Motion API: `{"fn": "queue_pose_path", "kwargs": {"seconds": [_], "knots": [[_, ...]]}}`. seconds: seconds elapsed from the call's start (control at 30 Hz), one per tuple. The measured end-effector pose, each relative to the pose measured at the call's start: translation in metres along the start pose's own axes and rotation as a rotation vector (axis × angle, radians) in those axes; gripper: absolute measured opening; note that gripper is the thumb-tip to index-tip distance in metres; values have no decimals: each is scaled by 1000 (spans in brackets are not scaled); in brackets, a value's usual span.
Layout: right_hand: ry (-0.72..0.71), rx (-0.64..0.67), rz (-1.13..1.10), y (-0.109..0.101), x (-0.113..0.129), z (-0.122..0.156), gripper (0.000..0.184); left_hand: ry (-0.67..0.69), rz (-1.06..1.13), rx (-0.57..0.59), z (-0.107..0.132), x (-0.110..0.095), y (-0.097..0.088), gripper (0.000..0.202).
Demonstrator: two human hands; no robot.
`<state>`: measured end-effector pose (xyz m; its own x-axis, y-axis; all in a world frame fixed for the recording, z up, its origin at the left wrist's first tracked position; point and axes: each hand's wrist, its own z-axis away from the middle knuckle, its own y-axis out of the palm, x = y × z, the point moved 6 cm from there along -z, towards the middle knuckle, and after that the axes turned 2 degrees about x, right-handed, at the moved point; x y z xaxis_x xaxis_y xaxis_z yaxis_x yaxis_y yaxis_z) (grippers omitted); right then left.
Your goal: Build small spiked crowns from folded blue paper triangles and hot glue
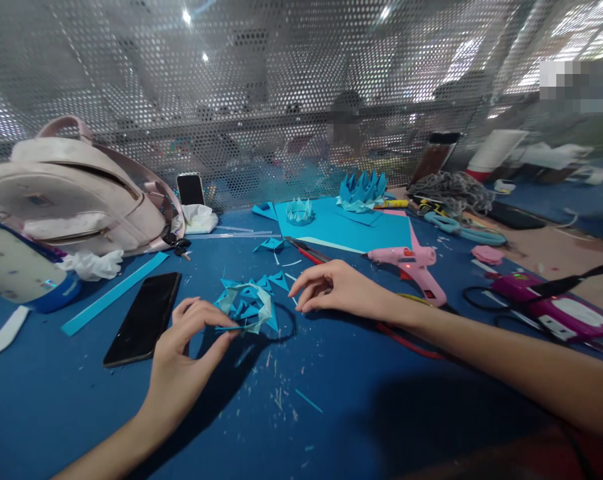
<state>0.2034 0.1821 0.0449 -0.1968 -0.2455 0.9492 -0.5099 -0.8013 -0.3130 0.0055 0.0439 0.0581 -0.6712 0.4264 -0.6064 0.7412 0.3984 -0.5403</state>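
Note:
My left hand (184, 347) pinches the near edge of a light-blue ring of folded paper (261, 313), thumb and fingertips closed on its rim. Several darker blue folded paper pieces (276, 279) lie around and behind the ring, partly hidden by it. To their right, my right hand (326, 287) hovers low over the table, fingers loosely curled and slightly apart, with nothing visible in them. A blue folded piece (270, 245) rests farther back. Two finished-looking folded paper rings stand behind: a small pale one (300, 211) and a larger spiky blue one (362, 192).
A pink glue gun (409, 260) lies beyond my right forearm. A black phone (144, 320) and a blue paper strip (114, 293) are on the left, before a pale backpack (76, 193). Blue paper sheets (326, 230), a purple power strip (546, 307) and a perforated metal screen (261, 93) stand around.

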Motion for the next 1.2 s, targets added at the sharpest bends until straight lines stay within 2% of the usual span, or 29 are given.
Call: {"fn": "queue_pose_path", "kwargs": {"seconds": [0.37,0.47,0.63,0.77,0.97,1.2], "knots": [[-7,-22,61,0,3,1,12,11,-22,26,1,2,2,14],[9,6,31,4,1,0,7,46,-48,60,1,-2,4,14],[38,52,-4,8,-1,-1,13,113,-80,134,2,-10,12,15],[25,50,8,7,-2,-2,9,120,-87,158,2,-12,14,15],[66,27,-50,8,-9,-1,18,130,-98,196,3,-12,16,14],[16,-87,134,0,2,-4,14,201,-98,231,4,-21,20,16]]}}
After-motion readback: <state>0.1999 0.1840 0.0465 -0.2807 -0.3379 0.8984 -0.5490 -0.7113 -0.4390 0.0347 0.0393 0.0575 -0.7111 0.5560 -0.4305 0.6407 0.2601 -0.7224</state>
